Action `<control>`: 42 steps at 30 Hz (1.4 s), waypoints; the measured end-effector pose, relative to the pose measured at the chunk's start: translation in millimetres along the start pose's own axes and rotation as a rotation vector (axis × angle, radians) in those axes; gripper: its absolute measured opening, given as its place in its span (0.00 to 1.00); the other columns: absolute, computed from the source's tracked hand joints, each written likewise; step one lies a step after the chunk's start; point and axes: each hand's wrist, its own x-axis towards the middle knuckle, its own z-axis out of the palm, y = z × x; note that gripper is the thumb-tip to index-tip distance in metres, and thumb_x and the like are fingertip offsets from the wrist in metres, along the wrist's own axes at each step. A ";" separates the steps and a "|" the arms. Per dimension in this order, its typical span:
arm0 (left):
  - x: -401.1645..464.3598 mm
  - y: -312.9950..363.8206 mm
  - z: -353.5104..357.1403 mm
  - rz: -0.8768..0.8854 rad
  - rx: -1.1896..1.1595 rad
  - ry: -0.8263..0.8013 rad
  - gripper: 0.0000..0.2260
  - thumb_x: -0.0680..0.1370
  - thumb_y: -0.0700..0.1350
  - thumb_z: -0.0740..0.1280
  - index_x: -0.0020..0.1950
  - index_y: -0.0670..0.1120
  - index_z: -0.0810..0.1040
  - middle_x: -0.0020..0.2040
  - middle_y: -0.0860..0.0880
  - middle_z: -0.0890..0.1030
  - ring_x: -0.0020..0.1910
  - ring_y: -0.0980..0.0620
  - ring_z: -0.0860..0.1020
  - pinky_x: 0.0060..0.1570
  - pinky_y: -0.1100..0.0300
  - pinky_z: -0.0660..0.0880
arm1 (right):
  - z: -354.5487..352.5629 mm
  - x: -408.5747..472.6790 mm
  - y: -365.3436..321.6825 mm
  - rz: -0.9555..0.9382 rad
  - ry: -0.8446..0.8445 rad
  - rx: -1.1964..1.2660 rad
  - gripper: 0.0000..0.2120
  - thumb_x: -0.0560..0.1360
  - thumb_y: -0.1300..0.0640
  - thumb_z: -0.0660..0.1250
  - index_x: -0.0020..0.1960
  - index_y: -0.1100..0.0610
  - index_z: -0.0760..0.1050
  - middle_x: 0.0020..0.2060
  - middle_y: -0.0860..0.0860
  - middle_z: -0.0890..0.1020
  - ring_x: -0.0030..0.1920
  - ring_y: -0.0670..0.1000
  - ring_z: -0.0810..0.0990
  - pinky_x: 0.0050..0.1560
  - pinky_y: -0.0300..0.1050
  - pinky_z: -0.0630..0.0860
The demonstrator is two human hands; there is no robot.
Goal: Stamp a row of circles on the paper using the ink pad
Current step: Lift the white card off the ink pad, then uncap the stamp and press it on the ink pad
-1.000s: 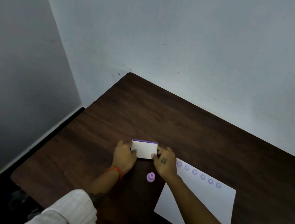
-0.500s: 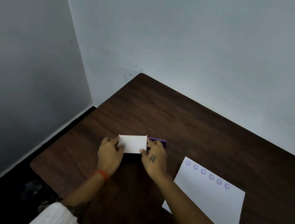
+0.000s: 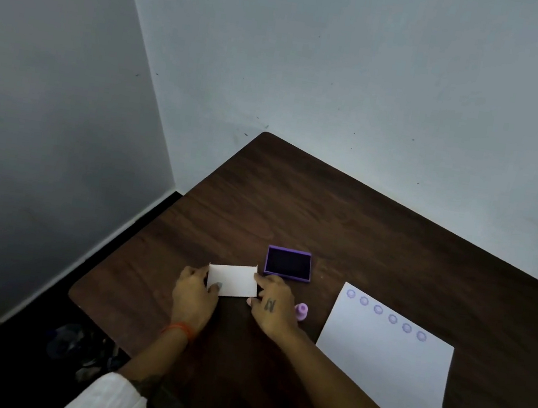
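Ink pad, rectangular, purple-rimmed, uncovered.

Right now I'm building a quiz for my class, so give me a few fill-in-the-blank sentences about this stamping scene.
1. The row on the paper holds ____ stamped circles.
2. The left hand and the right hand together hold the ____ lid.
3. The ink pad lies uncovered in a ____ case.
4. The small stamp stands between the right hand and the ____.

Missing words: six; white; purple; paper
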 end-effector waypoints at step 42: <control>-25.3 59.4 69.5 0.478 -0.214 -0.321 0.09 0.69 0.44 0.74 0.47 0.51 0.79 0.45 0.53 0.83 0.42 0.63 0.78 0.41 0.76 0.73 | -67.2 -48.6 54.7 0.223 0.191 0.561 0.09 0.71 0.59 0.70 0.50 0.59 0.79 0.47 0.57 0.84 0.47 0.53 0.83 0.52 0.46 0.81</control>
